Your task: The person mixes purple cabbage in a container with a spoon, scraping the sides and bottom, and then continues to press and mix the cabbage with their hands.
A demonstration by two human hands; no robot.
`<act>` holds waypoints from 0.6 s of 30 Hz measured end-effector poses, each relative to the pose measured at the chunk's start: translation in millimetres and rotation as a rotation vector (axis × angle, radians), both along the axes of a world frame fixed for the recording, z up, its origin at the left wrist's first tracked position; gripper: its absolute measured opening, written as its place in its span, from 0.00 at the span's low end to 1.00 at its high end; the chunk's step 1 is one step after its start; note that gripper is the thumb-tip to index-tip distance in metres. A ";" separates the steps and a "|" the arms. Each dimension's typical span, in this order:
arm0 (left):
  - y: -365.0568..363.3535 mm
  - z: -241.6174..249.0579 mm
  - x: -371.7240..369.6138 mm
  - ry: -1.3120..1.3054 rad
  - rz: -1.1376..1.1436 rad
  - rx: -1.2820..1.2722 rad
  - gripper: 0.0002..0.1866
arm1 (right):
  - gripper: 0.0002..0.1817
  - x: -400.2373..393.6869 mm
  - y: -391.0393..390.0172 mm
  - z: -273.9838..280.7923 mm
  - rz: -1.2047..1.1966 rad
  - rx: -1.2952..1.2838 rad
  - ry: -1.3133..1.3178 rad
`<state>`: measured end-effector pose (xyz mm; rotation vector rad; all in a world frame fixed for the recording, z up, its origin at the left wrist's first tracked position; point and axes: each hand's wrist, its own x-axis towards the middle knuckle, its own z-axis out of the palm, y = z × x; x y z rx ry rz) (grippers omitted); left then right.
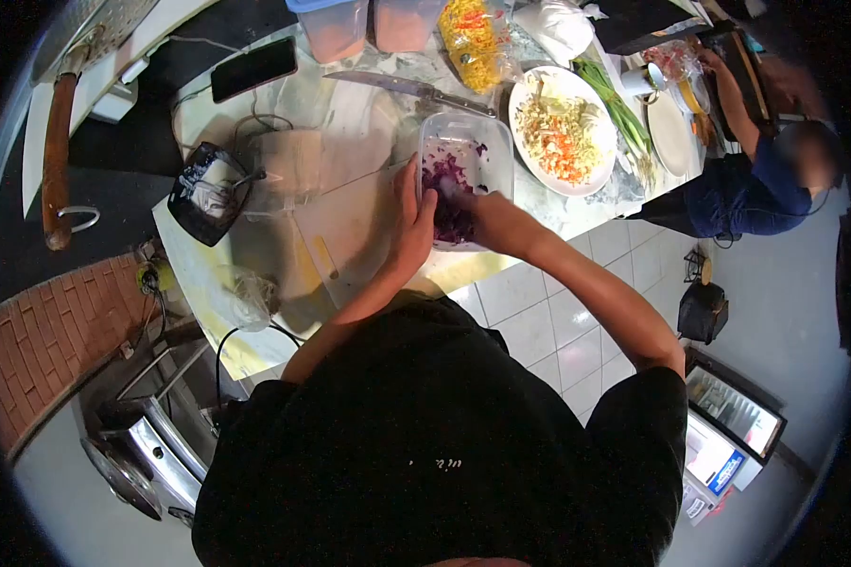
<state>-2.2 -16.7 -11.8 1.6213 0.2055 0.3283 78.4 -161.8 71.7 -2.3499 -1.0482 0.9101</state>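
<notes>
A clear plastic container [498, 142] with chopped purple cabbage [449, 175] in it stands at the table's near edge. My left hand [413, 222] grips its left wall, thumb at the rim and fingers along the outside. Over the container's right side, my right hand [501, 225] reaches in with its fingers curled. A pale, blurred shape by its fingertips could be a utensil, but I cannot make it out. Just beyond the container lies a large knife [388, 85]. To the right is an oval white plate [518, 106] of chopped orange and pale vegetables.
Lidded tubs [336, 33], a bag of yellow pieces [470, 47] and green onions [615, 104] line the back. A phone [253, 70], a black square dish [210, 194] and a crumpled plastic bag [248, 298] are leftward. Another person [742, 189] reaches over the table's right end.
</notes>
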 end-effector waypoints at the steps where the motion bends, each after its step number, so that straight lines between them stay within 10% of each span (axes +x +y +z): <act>1: -3.5 4.6 -2.9 0.012 0.041 0.000 0.30 | 0.17 -0.4 2.9 19.0 -0.106 -0.060 -0.018; 10: 3.7 13.0 9.2 0.032 0.211 -0.087 0.33 | 0.23 0.9 -7.6 15.9 -0.214 -0.025 -0.175; 12: 8.7 12.1 23.1 -0.023 0.179 -0.151 0.30 | 0.24 2.3 12.0 29.3 -0.312 -0.370 0.183; 18: 5.6 9.6 30.9 -0.033 0.188 -0.069 0.27 | 0.23 -1.3 25.8 22.6 -0.413 -0.166 0.329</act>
